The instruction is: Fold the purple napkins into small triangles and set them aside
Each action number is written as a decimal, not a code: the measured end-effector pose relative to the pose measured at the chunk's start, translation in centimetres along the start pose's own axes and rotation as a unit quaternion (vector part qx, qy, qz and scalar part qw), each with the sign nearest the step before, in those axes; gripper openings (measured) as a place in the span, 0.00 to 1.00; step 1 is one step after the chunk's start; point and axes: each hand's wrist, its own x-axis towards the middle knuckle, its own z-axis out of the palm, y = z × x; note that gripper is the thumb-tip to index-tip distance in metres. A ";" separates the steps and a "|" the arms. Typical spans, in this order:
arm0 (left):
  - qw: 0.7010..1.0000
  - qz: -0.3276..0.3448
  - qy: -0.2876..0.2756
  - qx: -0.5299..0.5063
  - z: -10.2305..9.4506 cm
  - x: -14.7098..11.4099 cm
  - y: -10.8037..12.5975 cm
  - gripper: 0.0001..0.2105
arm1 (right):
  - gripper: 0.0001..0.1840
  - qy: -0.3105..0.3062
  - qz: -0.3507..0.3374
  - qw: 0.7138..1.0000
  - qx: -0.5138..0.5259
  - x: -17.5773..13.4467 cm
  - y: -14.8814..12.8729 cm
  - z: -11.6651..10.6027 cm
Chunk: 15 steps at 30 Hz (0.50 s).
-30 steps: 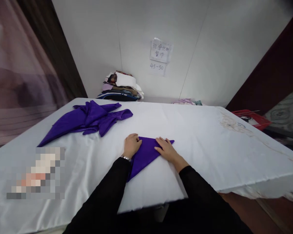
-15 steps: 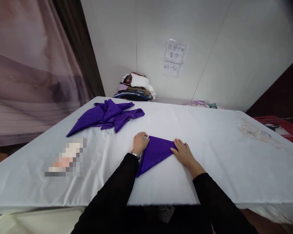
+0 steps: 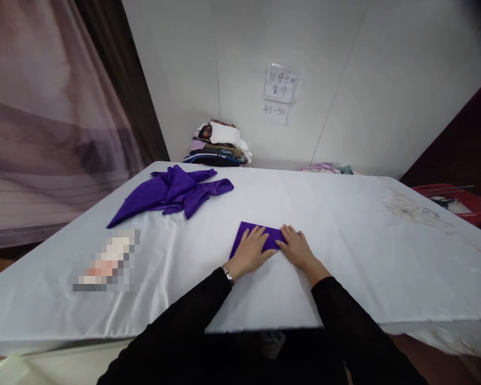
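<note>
The purple cloth (image 3: pixel 273 235) should be light, soft, slippery; its folded edges suit gripping. The left hand (image 3: pixel 250 250) lies open across it, the right hand (image 3: pixel 299 248) open at its right end.

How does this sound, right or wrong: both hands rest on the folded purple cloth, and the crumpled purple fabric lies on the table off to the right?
Wrong on the side: in the head view, the crumpled purple fabric lies on the table off to the left. Both the left hand and right hand do rest on the folded purple cloth.
</note>
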 end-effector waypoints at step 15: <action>0.997 -0.011 -0.054 0.049 1.6 0.1 -1.3 0.34 | 0.32 0.057 0.120 0.991 0.008 -2.0 6.2 -1.8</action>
